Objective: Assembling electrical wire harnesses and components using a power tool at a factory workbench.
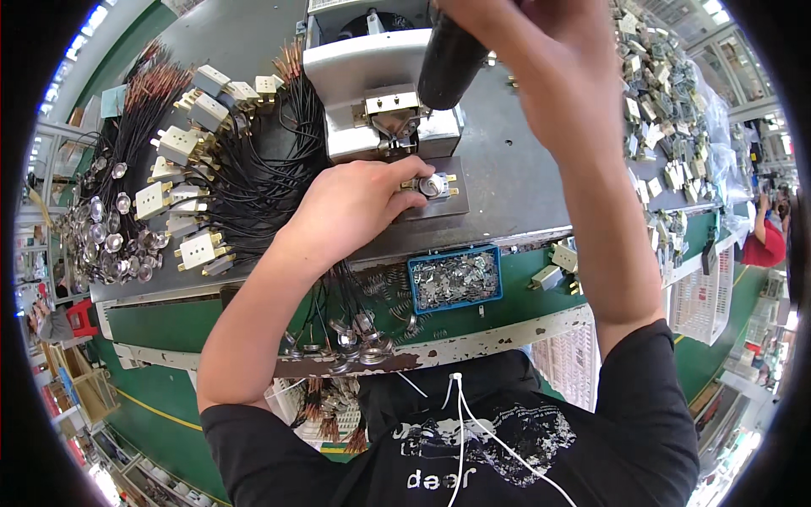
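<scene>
My left hand [359, 198] pinches a small switch-like part [434, 185] between thumb and fingers. It has a round metal top and brass tabs on its right side, and it rests on a flat metal plate [456, 203] in front of a grey metal fixture [363, 76]. My right hand [541, 25], partly cut off by the upper edge, is closed round a thick black cylindrical tool [452, 63]. The tool tilts down over the fixture, above and apart from the part. Its upper end is hidden by my hand.
Left of the fixture lie finished-looking white blocks [177, 144] with black wires [270, 186] and round metal caps [110, 228]. A blue tray [412, 283] of small metal pieces stands near me, beside loose springs [384, 296]. More small blocks [676, 127] are heaped at right.
</scene>
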A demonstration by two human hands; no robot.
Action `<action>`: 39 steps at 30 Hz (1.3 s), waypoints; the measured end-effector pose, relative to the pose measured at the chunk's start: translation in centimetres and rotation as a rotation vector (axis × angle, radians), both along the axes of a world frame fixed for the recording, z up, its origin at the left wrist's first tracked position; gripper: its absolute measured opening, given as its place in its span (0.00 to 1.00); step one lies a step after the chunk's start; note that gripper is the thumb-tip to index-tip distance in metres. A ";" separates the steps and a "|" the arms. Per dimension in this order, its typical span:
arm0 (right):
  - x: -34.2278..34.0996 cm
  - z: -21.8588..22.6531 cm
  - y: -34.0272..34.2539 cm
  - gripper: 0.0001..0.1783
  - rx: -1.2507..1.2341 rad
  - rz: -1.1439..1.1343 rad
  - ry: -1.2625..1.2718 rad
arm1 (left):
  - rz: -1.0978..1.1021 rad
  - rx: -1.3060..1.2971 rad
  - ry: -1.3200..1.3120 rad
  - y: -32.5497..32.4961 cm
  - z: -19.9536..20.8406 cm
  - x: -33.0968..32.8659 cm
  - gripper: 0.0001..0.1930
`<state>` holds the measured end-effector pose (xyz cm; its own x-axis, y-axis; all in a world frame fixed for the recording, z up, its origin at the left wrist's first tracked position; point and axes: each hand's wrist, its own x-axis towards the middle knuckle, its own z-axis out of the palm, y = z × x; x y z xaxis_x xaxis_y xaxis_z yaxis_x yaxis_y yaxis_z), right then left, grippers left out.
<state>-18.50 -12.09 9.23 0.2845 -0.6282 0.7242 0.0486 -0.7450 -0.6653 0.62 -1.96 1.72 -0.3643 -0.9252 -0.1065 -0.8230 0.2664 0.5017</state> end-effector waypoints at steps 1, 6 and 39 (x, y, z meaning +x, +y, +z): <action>0.2 0.4 -0.3 0.23 0.114 -0.045 0.292 | 0.004 0.000 -0.003 0.1 -0.2 0.1 0.15; 0.2 5.6 6.3 0.33 0.558 0.332 -0.213 | -0.010 -0.117 0.007 0.6 -0.8 -0.2 0.14; 7.0 1.1 4.7 0.15 0.244 -0.037 -0.154 | -0.041 -0.200 -0.037 0.6 -1.9 -0.2 0.13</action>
